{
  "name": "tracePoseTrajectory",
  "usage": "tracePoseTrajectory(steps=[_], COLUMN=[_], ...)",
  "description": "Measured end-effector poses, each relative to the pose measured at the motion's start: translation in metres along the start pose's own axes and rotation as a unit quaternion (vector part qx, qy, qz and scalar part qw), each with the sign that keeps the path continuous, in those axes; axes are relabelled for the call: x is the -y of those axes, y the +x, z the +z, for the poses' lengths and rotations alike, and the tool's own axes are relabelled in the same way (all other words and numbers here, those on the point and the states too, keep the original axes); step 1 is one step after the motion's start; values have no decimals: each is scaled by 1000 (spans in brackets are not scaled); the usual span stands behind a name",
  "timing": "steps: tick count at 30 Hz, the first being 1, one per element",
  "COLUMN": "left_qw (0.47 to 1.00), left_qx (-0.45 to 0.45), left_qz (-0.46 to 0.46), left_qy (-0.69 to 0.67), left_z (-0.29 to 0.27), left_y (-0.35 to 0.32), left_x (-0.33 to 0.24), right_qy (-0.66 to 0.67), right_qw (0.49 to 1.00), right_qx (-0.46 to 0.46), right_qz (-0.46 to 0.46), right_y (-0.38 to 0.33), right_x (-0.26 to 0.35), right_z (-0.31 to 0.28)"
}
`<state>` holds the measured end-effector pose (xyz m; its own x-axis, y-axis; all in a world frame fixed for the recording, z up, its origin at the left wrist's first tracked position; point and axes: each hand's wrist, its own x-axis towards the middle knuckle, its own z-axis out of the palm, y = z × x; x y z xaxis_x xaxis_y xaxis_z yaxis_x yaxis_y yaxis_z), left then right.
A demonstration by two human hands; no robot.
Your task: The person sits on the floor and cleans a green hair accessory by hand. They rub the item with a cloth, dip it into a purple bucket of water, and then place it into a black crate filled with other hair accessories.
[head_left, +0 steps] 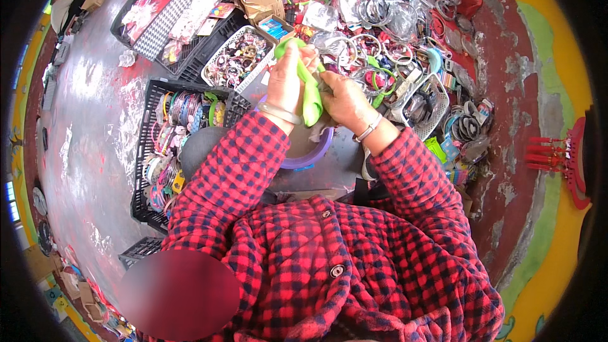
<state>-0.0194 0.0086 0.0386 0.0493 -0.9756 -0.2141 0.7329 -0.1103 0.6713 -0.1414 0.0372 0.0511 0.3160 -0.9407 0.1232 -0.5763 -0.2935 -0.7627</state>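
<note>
Scuffed grey floor (88, 133) is seen at left. A red-and-black checked jacket (291, 266) is worn; its sleeves are extended forward. Beyond the hands, a heap of headbands and bagged accessories (386, 22) is spread. At left, a black crate (138, 171) is filled with assorted headbands; above it in view, a houndstooth-patterned box (166, 30) is loaded with packaged goods. A white tray (220, 83) of small hair ties is placed near the left hand. A purple-rimmed basin (311, 159) is partly hidden below the hands. The left hand (284, 85) is closed about a bright green cloth (310, 100), its fingers curled; the cloth is held above the basin, folded and hanging. By the right hand (348, 100), the cloth's edge is pinched between thumb and forefinger; the other fingertips cannot be made out. A pale bangle (280, 114) is worn on the left wrist.
</note>
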Motion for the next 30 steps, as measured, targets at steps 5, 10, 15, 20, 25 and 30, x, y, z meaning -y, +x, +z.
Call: tracePoseTrajectory(steps=[5,10,15,20,25,30], left_qw=[988,989,984,978,958,967], left_qx=[132,123,136,71,95,47], left_qz=[-71,-58,-101,-143,-169,-137], left_qy=[37,55,-50,-133,-212,-210], left_z=[-6,-8,-4,-14,-21,-17], left_y=[-10,-7,-6,5,11,10], left_x=[-2,-12,-25,-51,-50,-52], right_qy=[31,61,116,42,74,168], right_qw=[998,996,990,990,990,978], right_qx=[-27,69,75,133,114,121], right_qz=[-49,-3,-19,0,-30,4], right_y=[5,7,8,3,3,4], right_x=[-8,-1,11,4,6,4], right_z=[-6,-19,-25,-22,-18,-14])
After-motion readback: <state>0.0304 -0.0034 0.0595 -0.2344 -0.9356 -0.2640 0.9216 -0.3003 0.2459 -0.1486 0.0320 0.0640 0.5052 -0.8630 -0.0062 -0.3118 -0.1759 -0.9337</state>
